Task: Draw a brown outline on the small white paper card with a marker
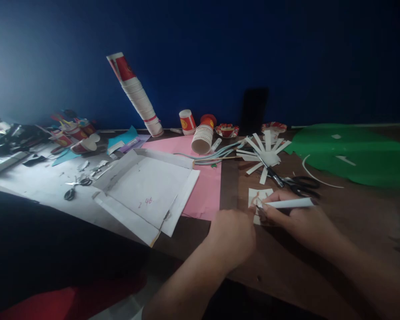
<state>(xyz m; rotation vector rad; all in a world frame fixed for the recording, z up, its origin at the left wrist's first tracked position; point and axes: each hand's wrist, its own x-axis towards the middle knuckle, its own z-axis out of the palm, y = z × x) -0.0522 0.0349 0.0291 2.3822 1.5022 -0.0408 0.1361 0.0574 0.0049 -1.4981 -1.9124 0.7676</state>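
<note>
Left hand (232, 234) blurred, right hand (295, 218) gripping pen (294, 203), small paper (252, 194) partly covered

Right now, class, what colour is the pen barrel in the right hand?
Mostly white; the pen barrel shows best in the head view.

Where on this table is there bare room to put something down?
Brown tabletop lies bare right of the right hand, nearer than the green sheet and curved white strip. A narrower patch: pink paper right of the white tray. It's crowded just beyond the right hand, with the larger scissors and fanned white strips.
</note>
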